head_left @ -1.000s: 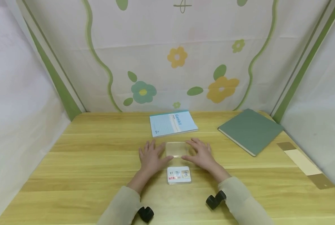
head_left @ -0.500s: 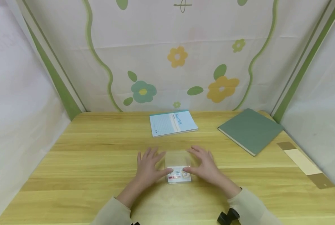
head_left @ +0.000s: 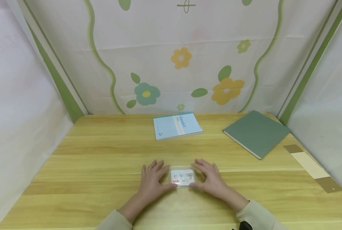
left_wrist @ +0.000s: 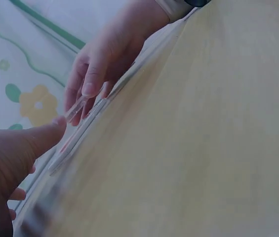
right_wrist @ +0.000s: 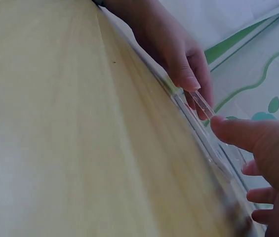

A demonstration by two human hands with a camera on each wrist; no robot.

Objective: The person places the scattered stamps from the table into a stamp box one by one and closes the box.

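Low over the table, my left hand [head_left: 152,182] and right hand [head_left: 212,179] pinch opposite ends of a clear plastic lid [right_wrist: 204,105], thumbs on the near edge and fingers at the far edge. Directly beneath lies a flat clear case [right_wrist: 198,131] holding a white insert with small printed pictures, seen through the lid in the head view. Both wrist views show a narrow gap between the lid and the case. In the left wrist view, the left thumb [left_wrist: 48,136] and the opposite hand hold the lid's near edge.
A light blue notebook [head_left: 176,126] marked "Gambit" lies at the back of the wooden table [head_left: 102,179]. At the back right is a green hardcover book [head_left: 255,134]. A brown and cream strip [head_left: 311,166] lies along the right edge. Printed fabric hangs behind and at both sides.
Both hands have brought the clear lid toward the body, from beyond the case to right above it. The case, notebook and book have stayed in place.
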